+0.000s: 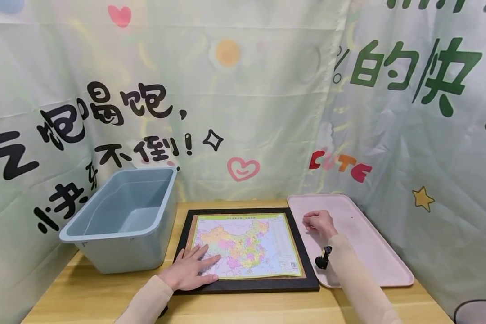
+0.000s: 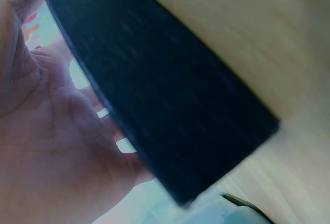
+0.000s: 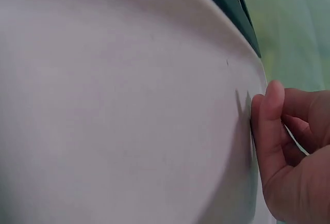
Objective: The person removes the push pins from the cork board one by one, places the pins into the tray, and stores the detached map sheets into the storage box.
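A black picture frame [image 1: 249, 285] lies on the table with a colourful map sheet [image 1: 243, 247] inside its border. A strip of brown board shows around the sheet. My left hand [image 1: 192, 269] rests with spread fingers on the lower left of the map and frame. In the left wrist view the frame's dark border [image 2: 154, 79] crosses in front of the palm. Over the left part of a pink tray [image 1: 364, 243], my right hand [image 1: 321, 222] has bent fingers, thumb and fingertips close together at the tray surface [image 3: 129, 105]. Anything between those fingertips is hidden.
A deep blue-grey plastic bin [image 1: 125, 245] stands left of the frame. A tiny dark speck [image 1: 351, 217] lies on the tray. Printed cloth [image 1: 243, 112] hangs behind and along both sides of the wooden table [image 1: 243, 310]. A rounded, dark-rimmed object [image 1: 479, 311] shows at bottom right.
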`<state>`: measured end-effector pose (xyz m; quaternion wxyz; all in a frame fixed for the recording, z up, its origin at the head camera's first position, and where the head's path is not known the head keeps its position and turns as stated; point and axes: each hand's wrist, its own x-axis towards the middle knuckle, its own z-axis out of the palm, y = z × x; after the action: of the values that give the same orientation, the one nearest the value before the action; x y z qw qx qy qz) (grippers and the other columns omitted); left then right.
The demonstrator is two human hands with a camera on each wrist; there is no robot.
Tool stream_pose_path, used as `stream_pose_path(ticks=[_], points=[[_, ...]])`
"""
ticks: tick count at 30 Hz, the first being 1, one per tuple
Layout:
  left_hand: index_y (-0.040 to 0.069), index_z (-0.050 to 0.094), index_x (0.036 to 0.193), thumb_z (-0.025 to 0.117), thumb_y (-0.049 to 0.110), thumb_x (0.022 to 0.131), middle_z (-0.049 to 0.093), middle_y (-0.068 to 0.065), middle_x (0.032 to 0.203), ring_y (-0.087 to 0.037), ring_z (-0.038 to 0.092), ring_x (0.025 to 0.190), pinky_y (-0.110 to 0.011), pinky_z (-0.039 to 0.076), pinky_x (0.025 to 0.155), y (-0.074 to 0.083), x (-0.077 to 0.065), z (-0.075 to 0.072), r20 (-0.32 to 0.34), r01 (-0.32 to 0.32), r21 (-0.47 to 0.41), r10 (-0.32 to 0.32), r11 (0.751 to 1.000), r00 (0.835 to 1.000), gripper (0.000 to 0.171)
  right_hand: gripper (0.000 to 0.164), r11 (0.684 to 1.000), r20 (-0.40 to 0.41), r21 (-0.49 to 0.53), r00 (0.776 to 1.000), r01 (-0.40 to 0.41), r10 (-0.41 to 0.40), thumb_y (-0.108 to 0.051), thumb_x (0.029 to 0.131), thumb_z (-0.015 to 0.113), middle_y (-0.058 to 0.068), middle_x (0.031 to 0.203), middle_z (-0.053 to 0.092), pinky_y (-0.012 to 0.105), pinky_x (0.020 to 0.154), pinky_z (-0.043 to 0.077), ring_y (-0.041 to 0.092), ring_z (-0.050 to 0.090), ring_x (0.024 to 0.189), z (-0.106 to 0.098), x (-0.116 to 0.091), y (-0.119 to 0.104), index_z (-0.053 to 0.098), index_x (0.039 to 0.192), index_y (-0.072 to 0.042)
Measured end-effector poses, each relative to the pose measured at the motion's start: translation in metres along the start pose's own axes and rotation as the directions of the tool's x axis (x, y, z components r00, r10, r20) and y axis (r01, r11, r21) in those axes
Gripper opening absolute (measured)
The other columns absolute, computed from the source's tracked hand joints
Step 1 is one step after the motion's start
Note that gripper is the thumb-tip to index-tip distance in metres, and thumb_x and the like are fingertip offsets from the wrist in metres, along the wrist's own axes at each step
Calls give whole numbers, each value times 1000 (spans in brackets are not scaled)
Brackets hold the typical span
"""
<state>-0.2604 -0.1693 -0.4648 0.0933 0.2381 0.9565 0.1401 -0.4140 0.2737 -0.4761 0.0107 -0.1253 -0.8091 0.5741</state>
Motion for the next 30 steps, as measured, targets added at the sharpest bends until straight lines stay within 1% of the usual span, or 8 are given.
stream_pose_path(ticks=[3,8,12,16,21,30], points=[[36,43,148,43,68,93,26,-14,161,-41,19,149,-74,12,109,1,0,-1,5,-4,0,4,1000,1000,64,22,1000,-17,-13,1000,-9,9,0,89,67,3,73,68,22,55,53,8,61,59,-5,-1,3,67,109,9],[35,44,148,44,68,93,26,-14,161,-41,20,149,-74,12,109,2,0,-4,4,-8,5,8,1000,1000,64,23,1000,-37,1,999,-29,29,0,89,67,3,70,68,25,54,55,7,62,55,-11,-1,3,66,109,10],[35,44,148,44,68,94,26,-14,161,-41,20,149,-74,12,109,1,0,-6,-4,-8,7,8,1000,1000,63,23,999,-50,32,998,-26,27,2,87,66,4,68,68,26,54,57,7,63,52,-11,0,3,66,108,12],[36,44,148,44,68,93,26,-14,161,-41,20,149,-74,12,109,0,-1,-3,9,-12,-3,12,1000,1000,64,23,999,-49,28,998,-33,34,4,86,65,4,66,68,26,55,57,7,63,52,-9,0,7,67,106,13],[37,43,148,43,69,93,26,-14,161,-41,20,149,-75,13,108,0,-2,2,20,-15,-8,15,1000,1000,64,24,999,-49,17,998,-49,49,4,86,66,4,67,68,25,54,56,6,64,52,-10,0,13,67,108,12],[35,43,149,43,68,94,26,-15,160,-42,20,148,-75,13,108,0,-1,-1,-1,-20,1,20,1000,1000,64,25,999,-61,20,997,-40,41,1,88,64,4,67,68,26,56,57,7,65,54,-9,-1,7,67,110,12]])
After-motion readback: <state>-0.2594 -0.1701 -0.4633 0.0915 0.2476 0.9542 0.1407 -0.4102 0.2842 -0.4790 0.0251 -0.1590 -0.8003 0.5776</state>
